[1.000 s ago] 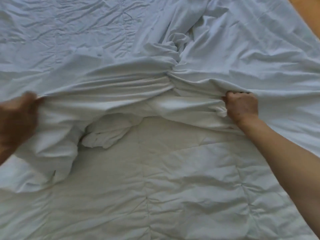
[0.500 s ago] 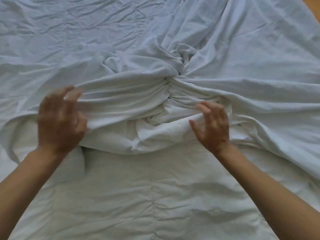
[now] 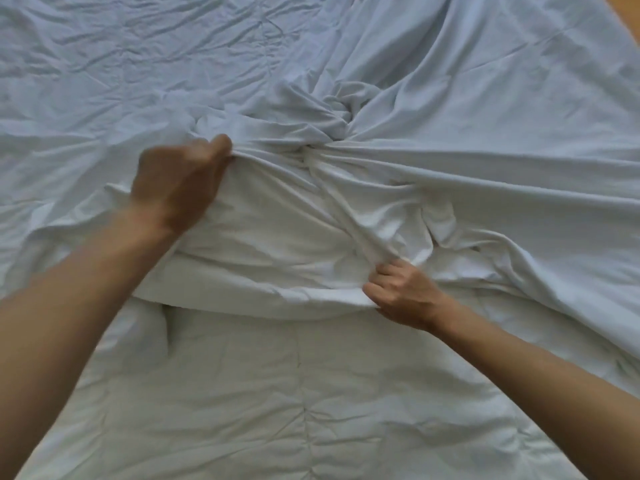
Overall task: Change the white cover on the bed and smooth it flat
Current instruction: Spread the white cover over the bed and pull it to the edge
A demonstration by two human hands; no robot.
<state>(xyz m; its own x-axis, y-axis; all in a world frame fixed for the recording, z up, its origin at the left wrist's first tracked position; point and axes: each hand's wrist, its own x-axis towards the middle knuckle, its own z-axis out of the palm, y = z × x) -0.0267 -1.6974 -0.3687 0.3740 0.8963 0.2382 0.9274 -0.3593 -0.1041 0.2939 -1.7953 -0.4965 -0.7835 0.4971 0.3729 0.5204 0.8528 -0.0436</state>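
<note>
The white cover (image 3: 485, 140) lies wrinkled over the far half of the bed, bunched and twisted into a knot near the middle. Its near edge is folded back across the quilted white duvet (image 3: 277, 393), which is bare in the near half. My left hand (image 3: 180, 185) grips a gathered fold of the cover left of the knot, fingers curled into the cloth. My right hand (image 3: 401, 296) pinches the cover's near edge and a twisted strand of it, lower and to the right.
A strip of wooden floor (image 3: 627, 15) shows at the top right corner, past the bed's edge. Cloth fills the whole view otherwise.
Both hands were open above the bunched cover half a second ago. Now the left has moved up and right and taken a fold; the right has dropped lower and closed on the edge.
</note>
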